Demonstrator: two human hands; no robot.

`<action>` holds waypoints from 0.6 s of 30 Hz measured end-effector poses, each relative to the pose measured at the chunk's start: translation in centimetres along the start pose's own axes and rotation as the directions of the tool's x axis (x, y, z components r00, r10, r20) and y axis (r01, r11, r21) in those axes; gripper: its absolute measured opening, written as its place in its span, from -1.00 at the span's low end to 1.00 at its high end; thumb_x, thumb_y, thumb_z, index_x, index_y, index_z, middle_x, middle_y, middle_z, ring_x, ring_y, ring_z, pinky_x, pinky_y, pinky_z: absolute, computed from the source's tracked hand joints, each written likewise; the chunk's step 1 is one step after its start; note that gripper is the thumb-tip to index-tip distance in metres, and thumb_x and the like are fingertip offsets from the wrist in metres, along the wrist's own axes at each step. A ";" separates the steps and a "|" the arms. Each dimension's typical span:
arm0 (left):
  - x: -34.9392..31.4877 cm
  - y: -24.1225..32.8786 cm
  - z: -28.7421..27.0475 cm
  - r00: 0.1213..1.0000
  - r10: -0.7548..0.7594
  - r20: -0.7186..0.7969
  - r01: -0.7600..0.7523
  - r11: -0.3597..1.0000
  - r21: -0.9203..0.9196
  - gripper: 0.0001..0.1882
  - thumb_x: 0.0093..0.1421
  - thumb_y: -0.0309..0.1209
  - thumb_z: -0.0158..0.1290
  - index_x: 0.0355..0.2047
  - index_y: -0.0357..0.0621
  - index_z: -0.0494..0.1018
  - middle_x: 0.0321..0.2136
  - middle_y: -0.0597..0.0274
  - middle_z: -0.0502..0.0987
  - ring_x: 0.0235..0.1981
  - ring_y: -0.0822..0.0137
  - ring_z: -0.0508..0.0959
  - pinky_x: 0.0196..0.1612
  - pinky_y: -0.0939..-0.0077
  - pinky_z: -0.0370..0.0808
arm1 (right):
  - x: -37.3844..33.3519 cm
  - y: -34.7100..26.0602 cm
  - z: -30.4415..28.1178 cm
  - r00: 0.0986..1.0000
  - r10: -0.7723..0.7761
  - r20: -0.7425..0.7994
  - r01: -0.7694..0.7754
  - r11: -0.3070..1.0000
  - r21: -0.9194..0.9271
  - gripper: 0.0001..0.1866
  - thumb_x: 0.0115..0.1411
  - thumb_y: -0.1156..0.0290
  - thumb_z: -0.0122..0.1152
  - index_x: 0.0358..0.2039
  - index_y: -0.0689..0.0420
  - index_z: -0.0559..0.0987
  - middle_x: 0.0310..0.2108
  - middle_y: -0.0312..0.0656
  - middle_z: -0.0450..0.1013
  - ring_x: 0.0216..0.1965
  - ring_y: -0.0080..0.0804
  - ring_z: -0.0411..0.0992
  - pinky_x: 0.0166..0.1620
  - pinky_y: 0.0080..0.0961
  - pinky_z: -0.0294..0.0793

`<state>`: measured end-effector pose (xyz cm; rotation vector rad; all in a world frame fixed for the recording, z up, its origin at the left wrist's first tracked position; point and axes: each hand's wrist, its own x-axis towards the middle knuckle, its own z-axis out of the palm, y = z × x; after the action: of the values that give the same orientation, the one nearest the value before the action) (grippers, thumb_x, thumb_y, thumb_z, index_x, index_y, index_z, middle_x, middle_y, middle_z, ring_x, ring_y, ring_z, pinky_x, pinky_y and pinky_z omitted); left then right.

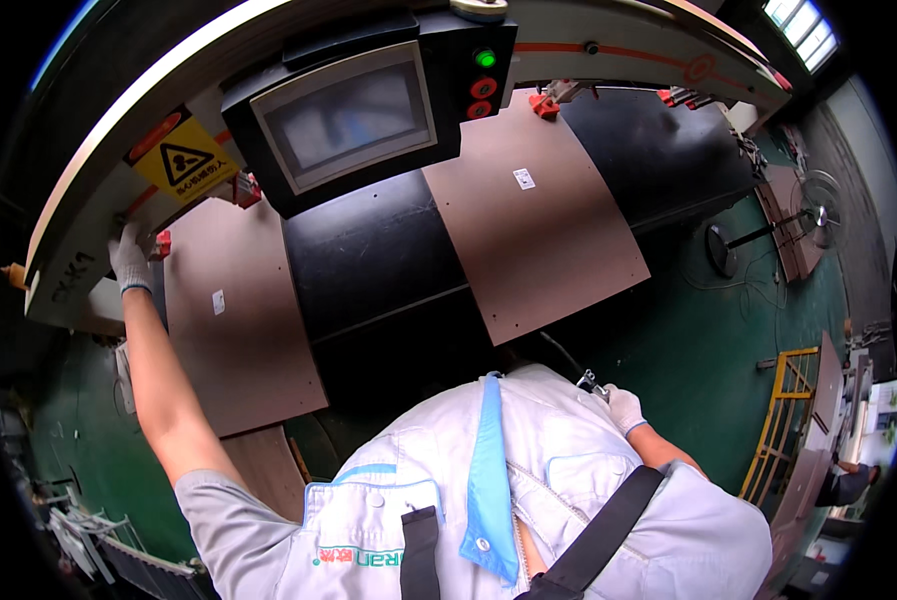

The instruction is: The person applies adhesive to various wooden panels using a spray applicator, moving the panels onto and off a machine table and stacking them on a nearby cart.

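My left hand [130,258], in a white knit glove, reaches up to the underside of the machine's long beam [88,225]. Its fingers are bent in at the beam, and what they grip there is hidden. Beside them is a red clamp block [162,246], at the edge of a brown panel [233,310]. At my right side, my gloved right hand [624,409] is closed round a metal air gun [590,382]. A thin dark hose [560,350] runs from near the gun toward the machine.
A second brown panel [528,220] with a white label lies on the black machine bed [378,250]. A control screen [343,115] with buttons hangs above. On the green floor stand a fan [723,248] and a yellow frame [773,425]. Another person [850,482] is far right.
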<state>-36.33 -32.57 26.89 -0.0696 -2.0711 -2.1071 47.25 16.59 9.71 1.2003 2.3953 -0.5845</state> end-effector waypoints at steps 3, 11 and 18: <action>-7.7 -2.8 3.4 0.998 -0.014 -0.064 0.010 0.998 -0.058 -0.58 0.32 -0.39 0.12 0.15 -0.29 0.41 -0.04 0.06 0.61 -0.17 0.18 0.70 -0.14 0.40 0.60 | 2.9 0.5 -2.8 0.923 0.218 -0.316 -0.157 0.965 0.208 -0.42 0.36 -0.18 0.10 -0.25 0.19 0.60 -0.43 0.10 0.60 -0.31 0.12 0.61 -0.18 0.01 0.55; -49.1 -15.9 23.0 0.546 -0.689 0.478 0.660 0.704 0.261 -0.43 0.44 -0.15 0.03 0.22 -0.43 0.37 0.00 -0.21 0.58 -0.12 0.06 0.69 -0.12 0.28 0.64 | 6.9 4.6 -8.9 0.991 0.113 -0.078 -0.100 0.984 0.150 -0.44 0.35 -0.14 0.12 -0.22 0.22 0.62 -0.32 0.11 0.61 -0.19 0.13 0.59 -0.08 -0.07 0.54; -59.4 -17.5 31.4 0.336 -0.856 0.392 0.858 0.450 0.247 -0.40 0.49 0.06 -0.09 0.23 -0.23 0.40 0.04 0.02 0.60 0.01 0.03 0.62 0.09 -0.03 0.57 | 16.6 11.6 -14.7 0.898 0.428 0.100 -0.372 0.620 0.690 -0.53 0.37 -0.08 0.11 -0.49 0.03 0.46 -0.70 -0.28 0.31 -0.76 -0.41 0.24 -0.63 -0.30 0.27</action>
<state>16.11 4.70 0.71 0.8208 -2.7936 -2.8925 45.22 41.51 11.21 2.0268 1.8577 -1.3811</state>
